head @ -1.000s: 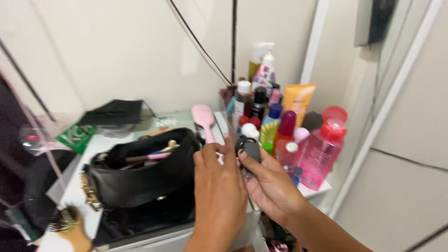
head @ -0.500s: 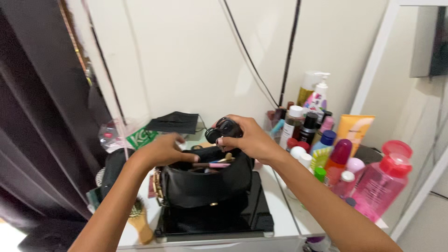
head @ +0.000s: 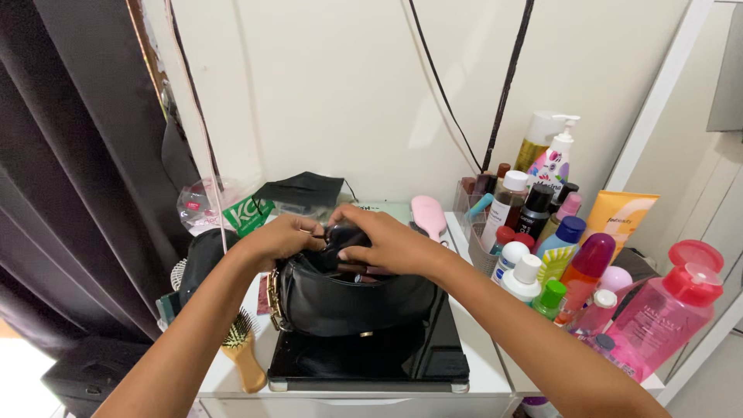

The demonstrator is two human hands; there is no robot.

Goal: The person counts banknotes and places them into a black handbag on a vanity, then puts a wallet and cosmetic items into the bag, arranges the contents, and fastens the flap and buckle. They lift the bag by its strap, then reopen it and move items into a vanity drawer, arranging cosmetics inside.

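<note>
A black handbag (head: 352,303) with a gold chain sits on a flat black case (head: 371,360) on the white table. My left hand (head: 282,236) grips the bag's open rim on the left. My right hand (head: 383,241) is over the opening and pushes a small black object (head: 344,234) down into it; only a part of that object shows between my fingers. Brush handles and other small items lie inside the bag, mostly hidden by my hands.
Many bottles and tubes stand at the right: a pink bottle (head: 669,313), an orange tube (head: 619,220), a white pump bottle (head: 556,159). A pink hairbrush (head: 428,215), a black face mask (head: 302,188), a wooden brush (head: 241,352) and a dark curtain (head: 70,178) surround the bag.
My right hand has come down from above the bag and lowered the small black object into the opening. My left hand has moved right onto the bag's rim.
</note>
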